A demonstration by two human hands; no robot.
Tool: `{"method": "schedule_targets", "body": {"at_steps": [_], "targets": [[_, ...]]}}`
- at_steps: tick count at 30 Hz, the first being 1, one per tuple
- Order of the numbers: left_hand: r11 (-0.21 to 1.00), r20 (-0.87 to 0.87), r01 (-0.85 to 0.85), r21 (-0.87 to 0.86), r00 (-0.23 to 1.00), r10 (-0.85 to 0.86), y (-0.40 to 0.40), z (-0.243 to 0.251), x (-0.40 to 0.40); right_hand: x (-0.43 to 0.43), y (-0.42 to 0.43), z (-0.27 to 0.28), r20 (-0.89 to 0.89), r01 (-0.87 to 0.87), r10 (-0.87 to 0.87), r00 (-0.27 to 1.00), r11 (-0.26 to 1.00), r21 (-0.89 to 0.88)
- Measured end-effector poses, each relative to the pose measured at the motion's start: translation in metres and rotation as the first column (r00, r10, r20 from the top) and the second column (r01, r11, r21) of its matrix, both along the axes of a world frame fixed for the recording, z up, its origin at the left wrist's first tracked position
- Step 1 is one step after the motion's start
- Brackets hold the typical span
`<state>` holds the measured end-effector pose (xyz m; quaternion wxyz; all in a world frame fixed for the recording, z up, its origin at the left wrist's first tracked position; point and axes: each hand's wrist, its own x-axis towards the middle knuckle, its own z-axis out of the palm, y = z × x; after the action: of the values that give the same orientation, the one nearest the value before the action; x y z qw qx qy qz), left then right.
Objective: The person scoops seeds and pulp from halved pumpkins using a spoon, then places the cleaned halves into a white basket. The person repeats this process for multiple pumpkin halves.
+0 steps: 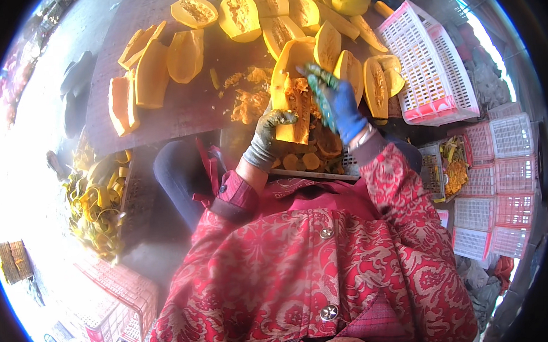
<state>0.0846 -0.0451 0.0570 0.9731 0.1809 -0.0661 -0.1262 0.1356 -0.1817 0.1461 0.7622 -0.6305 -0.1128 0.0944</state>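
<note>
My left hand [274, 129], in a grey knitted glove smeared with pulp, grips the lower left edge of a halved, peeled yellow squash [279, 90]. The squash's hollow faces up, scraped smooth at its far end; loose orange pulp and seeds [298, 89] lie in the nearer part. My right hand [335, 102], in a blue and green coated glove, is at the squash's right side with its fingers over the hollow. A small greyish tip shows by those fingers; whether it is a held tool is unclear. Scooped pulp [250, 105] is heaped on the brown board [162, 123] to the left.
Several squash halves with seeds [239, 16] line the board's far side; hollowed pieces [153, 75] stand left. A crate with squash scraps [310, 162] sits between my knees. Peelings [94, 201] fill the lower left. A white plastic crate [427, 68] tilts at right, near stacked crates [494, 179].
</note>
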Motion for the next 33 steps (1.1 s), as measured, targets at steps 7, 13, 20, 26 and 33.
{"method": "schedule_targets", "body": {"at_steps": [7, 13, 20, 26, 33], "targets": [[0.986, -0.025, 0.134, -0.100, 0.990, -0.137, 0.002, -0.005, -0.001, -0.012, -0.018, 0.030, -0.057, -0.070, 0.070, 0.996, 0.998, -0.005], [0.984, -0.054, 0.036, -0.174, 0.998, -0.046, -0.001, -0.004, 0.000, -0.017, 0.003, 0.025, -0.227, -0.100, 0.024, 0.974, 0.940, -0.327], [0.772, 0.193, -0.300, 0.561, 0.954, 0.230, 0.000, -0.008, 0.015, 0.010, -0.041, 0.045, 0.059, -0.134, 0.140, 0.988, 0.986, -0.097], [0.633, 0.364, -0.437, 0.639, 0.897, 0.251, -0.004, -0.003, 0.018, 0.070, -0.048, 0.052, 0.492, 0.301, 0.215, 0.844, 0.569, -0.765], [0.998, 0.101, 0.052, -0.032, 0.994, -0.048, 0.003, 0.001, 0.002, 0.065, -0.062, 0.046, 0.285, 0.116, 0.006, 0.959, 0.905, -0.409]]}}
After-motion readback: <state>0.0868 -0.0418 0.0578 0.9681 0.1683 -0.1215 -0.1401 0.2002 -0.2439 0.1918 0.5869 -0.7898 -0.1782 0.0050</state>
